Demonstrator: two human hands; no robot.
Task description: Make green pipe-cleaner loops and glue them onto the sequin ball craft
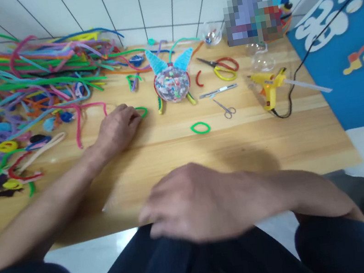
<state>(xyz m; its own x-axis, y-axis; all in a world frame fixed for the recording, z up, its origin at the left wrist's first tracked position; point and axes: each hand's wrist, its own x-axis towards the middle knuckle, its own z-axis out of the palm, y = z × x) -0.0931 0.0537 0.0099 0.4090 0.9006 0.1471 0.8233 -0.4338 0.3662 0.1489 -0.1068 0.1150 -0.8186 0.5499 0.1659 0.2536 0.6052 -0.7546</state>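
Note:
My left hand point(118, 129) rests on the wooden table with its fingers curled together at the near side of a green pipe-cleaner loop point(143, 112), partly hidden by the fingertips. A second green pipe-cleaner loop point(200, 127), shaped like a leaf, lies to the right. Closer to me, my right hand point(196, 204) is over the table's front edge and my lap, smeared by motion; its fingers are unclear. Beyond the hands stands a clear ball figure point(172, 83) filled with colourful bits, with light-blue pipe-cleaner ears point(156, 61) and yellow-and-green feet point(160, 106).
A big heap of pipe cleaners point(48, 68) covers the left. Toward the right lie red-and-yellow scissors point(226, 67), a craft knife point(218, 91), small metal scissors point(226, 109) and a yellow glue gun point(268, 87) with a black cord. Clear plastic domes point(263, 61) stand behind.

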